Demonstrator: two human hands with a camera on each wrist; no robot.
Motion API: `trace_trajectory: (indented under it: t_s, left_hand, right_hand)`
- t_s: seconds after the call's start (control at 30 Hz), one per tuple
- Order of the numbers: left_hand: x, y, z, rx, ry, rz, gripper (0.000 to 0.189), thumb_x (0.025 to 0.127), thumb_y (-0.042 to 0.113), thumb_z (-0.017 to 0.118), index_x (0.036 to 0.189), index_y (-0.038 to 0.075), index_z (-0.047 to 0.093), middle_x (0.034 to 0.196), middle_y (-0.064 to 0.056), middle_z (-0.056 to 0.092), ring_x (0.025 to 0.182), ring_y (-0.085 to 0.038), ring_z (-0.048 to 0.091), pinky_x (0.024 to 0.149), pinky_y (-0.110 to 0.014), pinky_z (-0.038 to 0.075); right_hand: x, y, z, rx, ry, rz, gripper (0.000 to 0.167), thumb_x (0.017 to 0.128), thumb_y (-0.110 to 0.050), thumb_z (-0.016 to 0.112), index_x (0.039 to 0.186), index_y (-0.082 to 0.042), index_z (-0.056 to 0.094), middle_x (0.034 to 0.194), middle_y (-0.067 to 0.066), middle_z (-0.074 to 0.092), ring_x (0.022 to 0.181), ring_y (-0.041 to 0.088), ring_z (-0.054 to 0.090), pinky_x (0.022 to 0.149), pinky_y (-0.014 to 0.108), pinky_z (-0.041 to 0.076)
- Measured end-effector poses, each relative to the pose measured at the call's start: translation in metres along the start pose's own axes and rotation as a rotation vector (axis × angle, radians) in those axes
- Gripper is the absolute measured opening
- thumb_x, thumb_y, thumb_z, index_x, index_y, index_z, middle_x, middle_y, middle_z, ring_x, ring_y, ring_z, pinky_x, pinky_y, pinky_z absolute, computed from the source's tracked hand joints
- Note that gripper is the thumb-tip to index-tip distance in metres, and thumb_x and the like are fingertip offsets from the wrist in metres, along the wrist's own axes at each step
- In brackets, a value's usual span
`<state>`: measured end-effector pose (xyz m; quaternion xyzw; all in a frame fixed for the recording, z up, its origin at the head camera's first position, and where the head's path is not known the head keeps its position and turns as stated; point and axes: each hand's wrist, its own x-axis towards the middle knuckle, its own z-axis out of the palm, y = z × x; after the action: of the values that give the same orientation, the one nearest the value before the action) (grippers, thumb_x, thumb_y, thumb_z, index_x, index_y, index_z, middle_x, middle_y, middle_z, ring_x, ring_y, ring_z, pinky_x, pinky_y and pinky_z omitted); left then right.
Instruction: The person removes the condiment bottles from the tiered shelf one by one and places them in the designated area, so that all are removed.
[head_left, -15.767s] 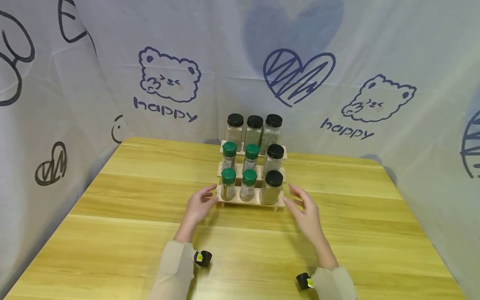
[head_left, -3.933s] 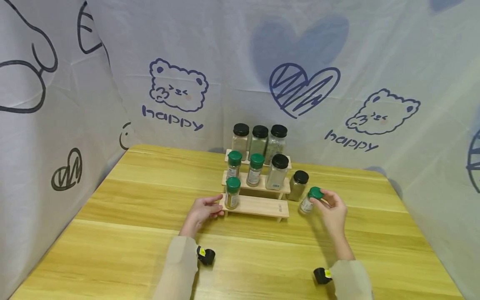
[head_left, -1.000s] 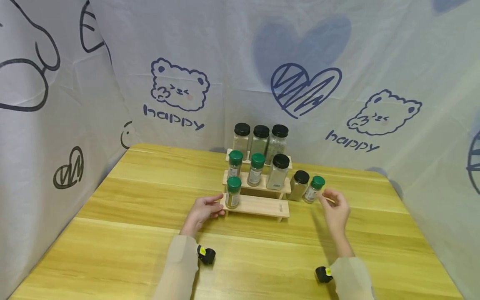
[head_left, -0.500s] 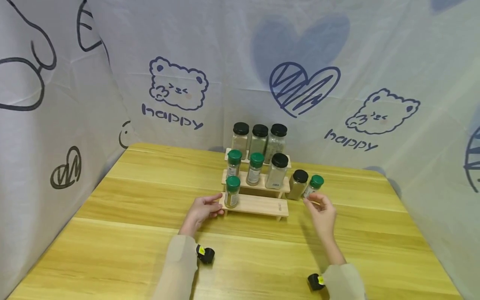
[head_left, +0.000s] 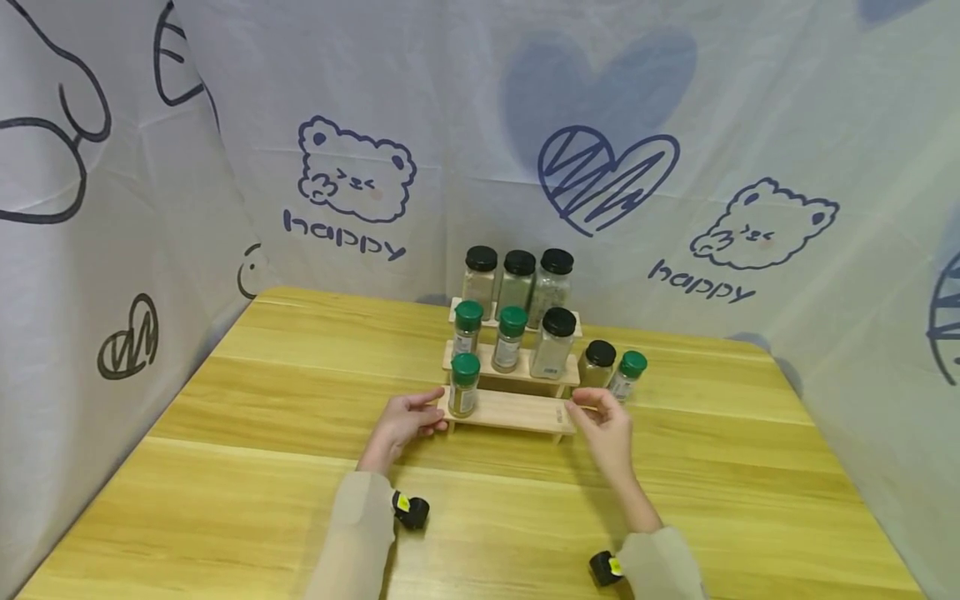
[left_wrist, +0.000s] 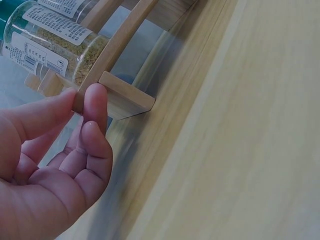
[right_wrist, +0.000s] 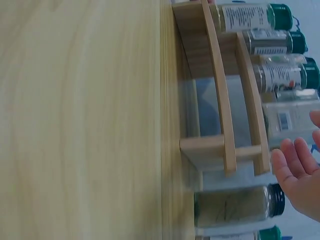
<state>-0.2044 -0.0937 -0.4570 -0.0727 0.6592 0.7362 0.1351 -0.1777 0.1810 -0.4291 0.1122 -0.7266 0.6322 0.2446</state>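
A three-tier wooden spice rack (head_left: 517, 410) stands on the table. My left hand (head_left: 402, 425) pinches the left end of its lowest shelf between thumb and forefinger, as the left wrist view shows up close. Beside that grip, one green-capped spice jar (head_left: 464, 387) stands on the lowest shelf. My right hand (head_left: 606, 429) is at the right end of the same shelf, fingers loosely bent with nothing held; in the right wrist view its fingertips (right_wrist: 285, 172) are apart from the wood. Behind it, a black-capped jar (head_left: 597, 362) and a green-capped jar (head_left: 628, 377) stand on the table.
The middle shelf holds two green-capped jars (head_left: 510, 337) and one black-capped jar (head_left: 553, 343). Three black-capped jars (head_left: 517, 283) fill the top shelf. A printed white cloth (head_left: 360, 83) hangs close behind the wooden table (head_left: 300, 375).
Two jars from the lowest shelf now stand on the table right of the rack. My right hand has let go of the green-capped one and moved left to the shelf end. My left hand stays put.
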Motion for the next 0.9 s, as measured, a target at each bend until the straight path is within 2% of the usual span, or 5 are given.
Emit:
trace_trajectory:
  t_s: [0.17, 0.37, 0.63, 0.8, 0.9]
  left_hand:
    - [0.0, -0.001, -0.001, 0.004, -0.007, 0.002, 0.039, 0.084, -0.006, 0.055, 0.123, -0.002, 0.051, 0.078, -0.008, 0.064, 0.062, -0.013, 0.062, 0.056, -0.02, 0.046]
    - [0.0, -0.001, -0.001, 0.0, -0.01, 0.003, 0.04, 0.085, -0.006, 0.055, 0.124, -0.002, 0.05, 0.078, -0.009, 0.065, 0.062, -0.013, 0.062, 0.055, -0.02, 0.046]
    - [0.0, -0.001, -0.001, -0.002, -0.022, 0.004, 0.04, 0.085, -0.005, 0.055, 0.124, -0.002, 0.049, 0.078, -0.01, 0.065, 0.062, -0.013, 0.062, 0.056, -0.021, 0.046]
    - [0.0, -0.002, -0.002, -0.004, -0.019, 0.006, 0.04, 0.085, -0.005, 0.054, 0.125, -0.002, 0.049, 0.077, -0.01, 0.065, 0.062, -0.013, 0.062, 0.056, -0.021, 0.046]
    - [0.001, -0.002, -0.003, -0.009, -0.016, 0.002, 0.04, 0.085, -0.005, 0.055, 0.125, -0.002, 0.05, 0.077, -0.009, 0.065, 0.062, -0.013, 0.062, 0.056, -0.021, 0.046]
  right_hand:
    - [-0.001, -0.021, 0.012, 0.021, -0.083, 0.071, 0.016, 0.075, 0.014, 0.062, 0.088, 0.02, 0.055, 0.086, 0.032, 0.056, 0.074, 0.012, 0.058, 0.065, 0.017, 0.048]
    - [0.002, -0.036, 0.023, -0.034, -0.219, 0.158, 0.016, 0.078, 0.011, 0.061, 0.091, 0.018, 0.055, 0.09, 0.033, 0.056, 0.077, 0.018, 0.058, 0.064, 0.015, 0.047]
    - [0.007, -0.043, 0.04, -0.042, -0.29, 0.164, 0.016, 0.078, 0.01, 0.061, 0.092, 0.015, 0.057, 0.091, 0.029, 0.058, 0.081, 0.022, 0.057, 0.066, 0.021, 0.048]
    - [0.011, -0.046, 0.051, -0.019, -0.307, 0.152, 0.018, 0.078, 0.01, 0.062, 0.094, 0.016, 0.056, 0.092, 0.029, 0.057, 0.086, 0.037, 0.055, 0.069, 0.026, 0.048]
    - [0.012, -0.047, 0.058, -0.002, -0.314, 0.133, 0.02, 0.077, 0.01, 0.062, 0.094, 0.017, 0.055, 0.091, 0.029, 0.058, 0.087, 0.043, 0.053, 0.07, 0.024, 0.048]
